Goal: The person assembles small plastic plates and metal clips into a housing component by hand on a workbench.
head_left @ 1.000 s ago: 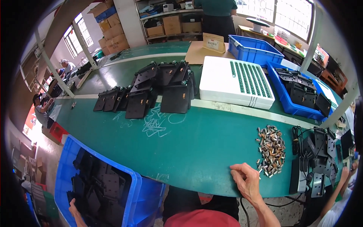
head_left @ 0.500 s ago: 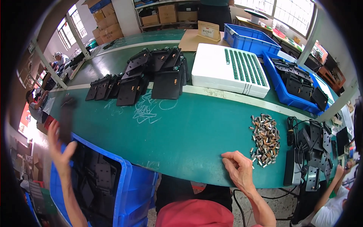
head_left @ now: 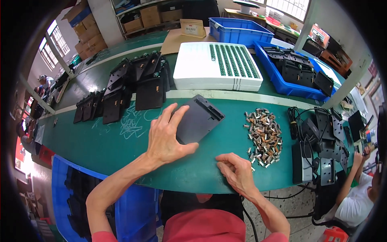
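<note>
A flat black plate (head_left: 196, 121) with a slotted strip along its upper edge lies at an angle over the green bench. At its left side is my left hand (head_left: 165, 137), fingers and thumb spread, the fingertips against the plate's edge. My right hand (head_left: 238, 171) rests near the bench's front edge, its fingers curled inward; what they hold, if anything, is hidden. Just beyond that hand lies a heap of small metal-and-brown parts (head_left: 264, 137).
Black plates (head_left: 149, 94) stand stacked at the back left. A white foam tray (head_left: 193, 66) holds rows of green parts. Blue bins (head_left: 139, 213) sit at lower left and back right (head_left: 290, 90). Cables and a black box (head_left: 301, 163) are at right, near another person's arm (head_left: 350, 179).
My left hand has swung from above the blue bin to mid-bench, bringing the black plate. My right hand stays curled near the front edge. The whole view has shifted.
</note>
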Motion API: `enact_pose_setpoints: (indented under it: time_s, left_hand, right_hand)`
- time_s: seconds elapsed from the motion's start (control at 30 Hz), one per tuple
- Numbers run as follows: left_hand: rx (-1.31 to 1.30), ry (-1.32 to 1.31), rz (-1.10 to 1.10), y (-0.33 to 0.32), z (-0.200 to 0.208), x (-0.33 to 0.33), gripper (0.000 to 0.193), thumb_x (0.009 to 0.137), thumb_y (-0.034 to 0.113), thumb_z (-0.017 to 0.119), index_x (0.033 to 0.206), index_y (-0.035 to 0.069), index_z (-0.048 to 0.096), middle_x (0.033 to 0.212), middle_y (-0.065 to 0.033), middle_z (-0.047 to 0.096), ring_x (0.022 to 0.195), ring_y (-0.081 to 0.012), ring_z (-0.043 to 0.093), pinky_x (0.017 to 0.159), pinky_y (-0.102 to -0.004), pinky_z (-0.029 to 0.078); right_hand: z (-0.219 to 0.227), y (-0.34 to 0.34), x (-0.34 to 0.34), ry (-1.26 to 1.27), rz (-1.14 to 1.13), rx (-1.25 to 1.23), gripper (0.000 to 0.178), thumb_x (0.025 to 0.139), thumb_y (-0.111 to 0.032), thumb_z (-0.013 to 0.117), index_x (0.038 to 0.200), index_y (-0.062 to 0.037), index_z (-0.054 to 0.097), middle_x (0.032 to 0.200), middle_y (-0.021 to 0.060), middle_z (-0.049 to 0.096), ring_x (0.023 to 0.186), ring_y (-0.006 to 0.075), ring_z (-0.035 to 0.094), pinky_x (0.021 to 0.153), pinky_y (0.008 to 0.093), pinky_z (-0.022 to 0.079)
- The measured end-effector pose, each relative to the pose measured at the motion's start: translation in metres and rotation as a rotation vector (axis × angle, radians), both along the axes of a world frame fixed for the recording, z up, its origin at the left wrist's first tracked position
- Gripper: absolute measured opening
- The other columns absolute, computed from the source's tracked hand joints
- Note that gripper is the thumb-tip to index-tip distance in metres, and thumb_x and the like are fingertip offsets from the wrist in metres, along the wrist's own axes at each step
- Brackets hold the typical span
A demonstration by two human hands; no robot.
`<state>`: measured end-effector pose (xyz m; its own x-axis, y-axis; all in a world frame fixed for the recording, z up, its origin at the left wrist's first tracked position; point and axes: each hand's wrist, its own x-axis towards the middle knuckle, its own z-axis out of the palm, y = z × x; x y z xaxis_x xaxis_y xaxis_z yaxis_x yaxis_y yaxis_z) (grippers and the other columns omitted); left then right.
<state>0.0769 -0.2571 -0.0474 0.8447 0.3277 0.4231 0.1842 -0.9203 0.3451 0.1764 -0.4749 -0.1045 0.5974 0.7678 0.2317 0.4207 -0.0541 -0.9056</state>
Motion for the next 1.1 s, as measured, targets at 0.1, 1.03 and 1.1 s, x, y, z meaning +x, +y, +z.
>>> enact_pose_setpoints:
  time_s: [0.1,1.03,1.1]
  left_hand:
    - [0.041,0.020,0.058,-0.004,-0.011,0.006,0.091,0.053,0.033,0.082,0.135,0.010,0.050,0.137,-0.0178,0.045,0.109,-0.0351,0.056,0.086,-0.0432,0.044]
    - [-2.242,0.069,-0.250,-0.019,-0.013,-0.027,0.058,0.101,0.045,0.037,0.143,0.004,0.039,0.146,-0.0294,0.037,0.134,-0.0470,0.038,0.108,-0.0614,0.032]
    - [-2.139,0.133,-0.156,-0.007,-0.017,-0.034,0.057,0.101,0.043,0.039,0.141,0.002,0.041,0.143,-0.0305,0.041,0.131,-0.0464,0.043,0.107,-0.0577,0.036]
  right_hand:
    - [0.001,0.002,0.005,0.173,0.027,-0.059,0.020,0.089,0.000,0.063,0.108,0.0039,0.063,0.084,0.0042,0.065,0.064,0.0083,0.059,0.056,0.0231,0.048]
    - [0.012,0.032,0.045,0.755,-0.095,0.203,0.057,0.087,-0.009,0.072,0.136,0.0021,0.045,0.092,0.0075,0.065,0.079,0.0101,0.062,0.068,0.0221,0.052]
    - [0.011,0.030,0.052,0.736,-0.086,0.153,0.056,0.087,-0.009,0.071,0.136,0.0025,0.046,0.092,0.0073,0.065,0.078,0.0100,0.062,0.067,0.0219,0.052]
